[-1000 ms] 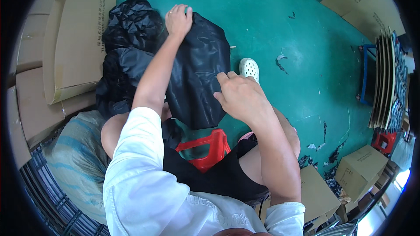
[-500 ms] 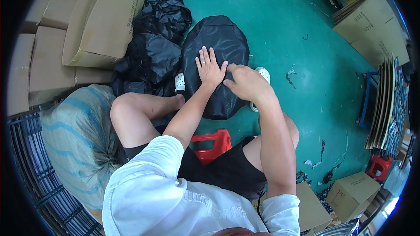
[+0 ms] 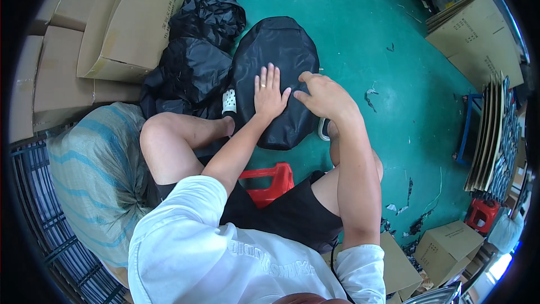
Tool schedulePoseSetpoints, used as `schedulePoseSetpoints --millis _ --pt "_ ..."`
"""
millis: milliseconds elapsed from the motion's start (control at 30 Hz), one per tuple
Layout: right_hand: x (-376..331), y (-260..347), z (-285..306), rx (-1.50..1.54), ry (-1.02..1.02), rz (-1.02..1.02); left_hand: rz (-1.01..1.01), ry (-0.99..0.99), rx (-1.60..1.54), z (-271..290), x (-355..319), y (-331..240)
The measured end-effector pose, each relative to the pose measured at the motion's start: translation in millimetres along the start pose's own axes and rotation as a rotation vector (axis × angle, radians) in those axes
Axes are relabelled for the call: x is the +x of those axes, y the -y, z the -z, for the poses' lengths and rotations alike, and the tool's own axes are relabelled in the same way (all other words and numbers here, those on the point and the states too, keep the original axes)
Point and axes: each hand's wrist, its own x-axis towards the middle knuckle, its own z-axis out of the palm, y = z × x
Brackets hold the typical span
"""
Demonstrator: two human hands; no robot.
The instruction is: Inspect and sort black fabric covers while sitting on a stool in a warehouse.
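Note:
An oval black bundle with a smooth, slightly shiny skin rests on the floor between my feet. Flat on its middle lies my left hand, fingers stretched out, thumb spread towards the right. Over the bundle's right side is my right hand, bent at the wrist. Its thumb and forefinger stand apart with nothing visible between them; the other fingers are mostly hidden. Whether the right fingertips touch the bundle, I cannot tell.
Crumpled black sheeting lies left of the bundle, beside stacked cardboard boxes. A striped woven sack is by my left knee. Below me shows a red plastic stool. Flattened cardboard stands at right, with scraps on the green floor.
My right hand has shifted slightly right, its thumb now farther from my left hand. The left hand stays flat on the bundle. My right foot has drawn back beside the bundle.

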Motion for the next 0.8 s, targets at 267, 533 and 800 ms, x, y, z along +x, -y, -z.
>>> schedulePoseSetpoints --millis 267,533,800 --pt "1 -2 7 0.031 0.084 -0.06 0.051 0.05 -0.082 3 -24 -17" --pt "-6 -13 12 0.06 0.074 -0.069 0.026 0.114 -0.044 5 -49 -9" --pt "-19 -19 32 0.084 0.012 -0.177 0.011 0.12 0.021 8 -74 5"
